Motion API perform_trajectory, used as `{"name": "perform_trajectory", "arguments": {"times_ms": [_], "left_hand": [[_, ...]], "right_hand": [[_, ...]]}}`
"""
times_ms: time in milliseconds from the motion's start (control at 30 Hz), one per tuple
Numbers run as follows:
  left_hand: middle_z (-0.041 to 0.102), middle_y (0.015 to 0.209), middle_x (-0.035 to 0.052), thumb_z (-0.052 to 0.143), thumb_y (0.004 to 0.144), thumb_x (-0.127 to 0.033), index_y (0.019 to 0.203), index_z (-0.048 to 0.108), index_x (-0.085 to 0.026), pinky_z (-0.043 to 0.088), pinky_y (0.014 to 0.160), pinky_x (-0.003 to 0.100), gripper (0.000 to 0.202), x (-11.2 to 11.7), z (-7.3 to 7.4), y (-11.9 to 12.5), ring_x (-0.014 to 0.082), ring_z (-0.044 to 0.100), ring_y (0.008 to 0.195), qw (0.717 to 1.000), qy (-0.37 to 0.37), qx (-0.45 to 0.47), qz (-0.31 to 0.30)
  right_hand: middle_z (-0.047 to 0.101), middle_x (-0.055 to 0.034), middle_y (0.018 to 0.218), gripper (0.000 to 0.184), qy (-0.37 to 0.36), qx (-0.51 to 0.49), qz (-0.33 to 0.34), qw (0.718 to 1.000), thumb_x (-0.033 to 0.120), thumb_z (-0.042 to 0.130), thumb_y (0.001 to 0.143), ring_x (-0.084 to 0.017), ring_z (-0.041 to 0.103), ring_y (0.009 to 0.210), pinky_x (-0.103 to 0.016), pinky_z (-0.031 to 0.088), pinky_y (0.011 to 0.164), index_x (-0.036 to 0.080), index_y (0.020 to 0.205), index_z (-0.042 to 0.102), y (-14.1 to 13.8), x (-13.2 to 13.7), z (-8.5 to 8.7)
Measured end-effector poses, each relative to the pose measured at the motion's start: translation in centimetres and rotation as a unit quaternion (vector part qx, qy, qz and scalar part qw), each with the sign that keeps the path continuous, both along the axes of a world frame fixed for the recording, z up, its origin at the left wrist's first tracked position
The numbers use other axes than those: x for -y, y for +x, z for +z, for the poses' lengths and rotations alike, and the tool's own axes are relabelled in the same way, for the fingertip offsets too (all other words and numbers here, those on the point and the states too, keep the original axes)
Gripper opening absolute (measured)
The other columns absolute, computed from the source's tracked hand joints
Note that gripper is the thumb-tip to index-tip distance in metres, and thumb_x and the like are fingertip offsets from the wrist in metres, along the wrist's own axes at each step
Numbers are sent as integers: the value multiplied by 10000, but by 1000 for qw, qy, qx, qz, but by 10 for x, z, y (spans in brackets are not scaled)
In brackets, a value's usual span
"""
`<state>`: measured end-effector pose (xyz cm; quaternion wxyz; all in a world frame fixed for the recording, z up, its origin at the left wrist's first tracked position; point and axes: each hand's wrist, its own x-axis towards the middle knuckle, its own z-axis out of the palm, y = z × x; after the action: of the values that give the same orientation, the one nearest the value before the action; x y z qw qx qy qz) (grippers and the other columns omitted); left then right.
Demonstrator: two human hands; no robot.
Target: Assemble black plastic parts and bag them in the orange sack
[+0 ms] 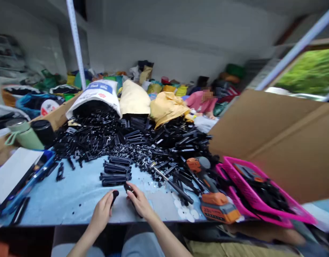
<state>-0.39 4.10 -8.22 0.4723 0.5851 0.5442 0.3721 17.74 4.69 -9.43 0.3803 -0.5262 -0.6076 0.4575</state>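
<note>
Near six o'clock on the desk (57, 205), the left hand (101, 210) grips a black piece (115, 195), the right hand's (140, 204) grip grasps a dark part (127, 187); stacked black strips (116, 172) lie at twelve.

Daylight is admitted through the window (311, 71) beyond the workbench's (60, 200) far right corner, the rear wall (159, 43) is dimly lit, and outer margins are blurred and stretched.
</note>
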Motion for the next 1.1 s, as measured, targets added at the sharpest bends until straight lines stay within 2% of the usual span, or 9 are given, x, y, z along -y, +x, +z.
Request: {"name": "perform_trajectory", "arguments": {"times_ms": [67,133,233,300,533,633,800,1000,1100], "left_hand": [[540,504,-33,371,852,-595,1254,530,-159,447,427,282,614,3,-7,5,152,486,381,999,-35,30,-25],[615,619,-3,441,821,-600,1293,506,-165,492,477,284,644,5,-11,9,152,551,451,999,-16,30,-25],[676,945,68,504,796,-561,1144,635,-211,546,745,352,511,5,-15,11,221,656,829,996,90,-15,-2],[673,994,76,495,811,-519,1065,678,-236,523,840,391,422,4,-15,9,250,629,972,988,141,-52,-18],[671,954,72,440,861,-421,1108,661,-234,532,814,370,380,2,-10,-2,230,642,927,974,185,-109,-70],[667,960,70,444,870,-401,1134,646,-231,529,808,357,373,-2,-2,-4,223,635,933,971,197,-118,-66],[652,1010,79,445,893,-353,1178,614,-214,504,855,349,359,-9,15,-3,206,612,963,967,213,-124,-56],[633,963,83,460,905,-309,1201,594,-199,512,783,308,343,-8,26,-3,188,615,886,962,216,-167,-21],[617,930,68,454,914,-285,1227,573,-212,505,768,281,342,-5,26,3,167,607,859,959,231,-165,5]], "right_hand": [[628,-43,854,582,-76,-130,-6,989,615,441,848,-156,595,605,-307,515,570,272,1318,456,-8,2,0],[616,-22,817,626,-107,-198,-5,974,637,513,795,-125,556,526,-268,483,491,276,1305,474,-15,5,1],[630,-27,932,623,-94,-181,-4,979,586,629,735,-97,535,515,-247,469,479,289,1273,528,-16,9,3],[624,-39,1062,585,-59,-120,9,991,550,656,725,-106,561,570,-257,490,522,296,1245,567,-10,10,7],[658,-62,1069,531,102,32,121,987,464,612,799,-195,606,961,-333,466,885,223,1269,560,11,-2,26],[649,-65,1086,548,93,26,140,985,461,619,793,-187,610,950,-320,476,866,217,1279,547,10,-8,31],[577,-62,1205,599,-12,-69,114,991,474,589,809,-89,598,624,-258,533,609,252,1348,452,1,-14,31],[594,-63,1215,530,127,23,138,982,400,623,795,-213,575,1071,-366,456,949,230,1288,527,0,-30,34],[611,-73,1175,515,175,59,147,972,392,594,819,-214,571,1079,-369,441,965,231,1302,516,2,-37,37]]}}
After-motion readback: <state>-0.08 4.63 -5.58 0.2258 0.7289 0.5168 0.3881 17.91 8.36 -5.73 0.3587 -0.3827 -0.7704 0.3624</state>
